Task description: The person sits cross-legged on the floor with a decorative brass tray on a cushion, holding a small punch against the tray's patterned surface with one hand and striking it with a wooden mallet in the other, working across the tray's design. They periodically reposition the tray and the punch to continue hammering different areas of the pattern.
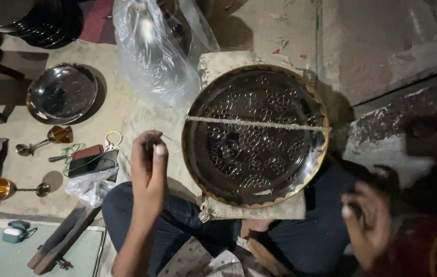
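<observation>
Near, at the right, the right hand (368,225) was blurred; whether its fingers gripped anything could not be told. The left hand (148,159) pinched a thin tool (163,137), fingers narrow, just left of the large engraved tray (255,136), which rested on cloth (229,64) over the lap. Farther left lay a smaller plate (61,93), and behind, a plastic bag (154,48).

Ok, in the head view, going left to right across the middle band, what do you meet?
Brass goblet lying on its side → small dark metal plate → phone with cables → left hand → large engraved brass tray → right hand.
</observation>
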